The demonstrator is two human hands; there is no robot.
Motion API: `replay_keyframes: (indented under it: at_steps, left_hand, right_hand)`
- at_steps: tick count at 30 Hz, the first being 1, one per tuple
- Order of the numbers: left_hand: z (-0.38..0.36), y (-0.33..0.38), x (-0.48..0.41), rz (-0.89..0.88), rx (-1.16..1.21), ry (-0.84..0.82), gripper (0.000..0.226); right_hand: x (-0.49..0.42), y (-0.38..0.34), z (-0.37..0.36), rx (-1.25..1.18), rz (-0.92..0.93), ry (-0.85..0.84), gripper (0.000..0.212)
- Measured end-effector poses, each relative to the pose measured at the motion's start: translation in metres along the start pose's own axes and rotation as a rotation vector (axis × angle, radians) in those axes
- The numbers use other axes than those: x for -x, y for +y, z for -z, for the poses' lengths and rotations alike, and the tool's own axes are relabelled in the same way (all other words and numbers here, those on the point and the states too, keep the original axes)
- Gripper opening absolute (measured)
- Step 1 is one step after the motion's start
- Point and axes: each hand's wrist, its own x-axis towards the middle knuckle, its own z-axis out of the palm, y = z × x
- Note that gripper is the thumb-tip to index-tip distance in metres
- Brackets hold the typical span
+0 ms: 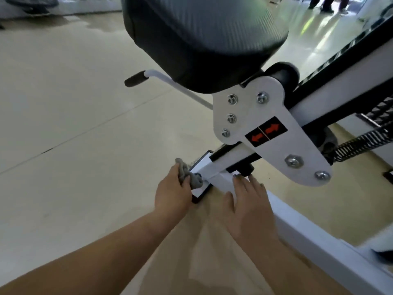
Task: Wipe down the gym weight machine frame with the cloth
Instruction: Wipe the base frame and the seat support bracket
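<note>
The weight machine's white frame (302, 222) runs low along the floor from the lower right toward the middle, ending in a flat foot plate (202, 165) edged in black. My left hand (172, 192) grips a bunched grey cloth (189, 174) and holds it against the foot plate by its bolt. My right hand (248, 201) rests flat on top of the frame beam with straight fingers, fingertips near a black knob (246, 168). A white bracket plate (265, 128) with red arrow stickers sits above the beam.
A black padded seat (202, 39) hangs overhead in the middle. A white lever with a black grip (136, 78) sticks out left of it. A black spring (361, 143) and dark machine parts lie right. Beige tiled floor (74, 124) spreads left. People's legs stand far top right.
</note>
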Motion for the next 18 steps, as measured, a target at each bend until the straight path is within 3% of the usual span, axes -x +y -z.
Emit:
replay_keyframes:
  at_steps: [2,4,6,8,12,18]
  left_hand:
    - [-0.013,-0.019,-0.027,-0.113,-0.195,-0.144,0.022]
    - [-0.032,-0.042,-0.045,-0.225,-0.545,-0.313,0.053]
    - [-0.048,-0.056,-0.047,-0.239,-0.709,-0.386,0.067]
    - [-0.051,-0.062,-0.034,-0.287,-0.711,-0.400,0.074]
    - [-0.042,-0.083,-0.027,-0.587,-0.791,-0.341,0.073]
    - [-0.066,-0.061,-0.023,-0.374,-0.636,-0.278,0.061]
  right_hand:
    - [-0.001,0.003,-0.012,0.120,-0.028,-0.100,0.056]
    - [0.001,0.007,-0.019,0.220,-0.054,-0.141,0.063]
    - [0.003,0.008,-0.024,0.257,-0.050,-0.173,0.066]
    - [0.003,0.009,-0.026,0.262,-0.035,-0.184,0.068]
    - [0.004,0.003,-0.026,0.189,-0.048,-0.104,0.064]
    - [0.008,0.000,-0.021,0.121,-0.183,-0.264,0.084]
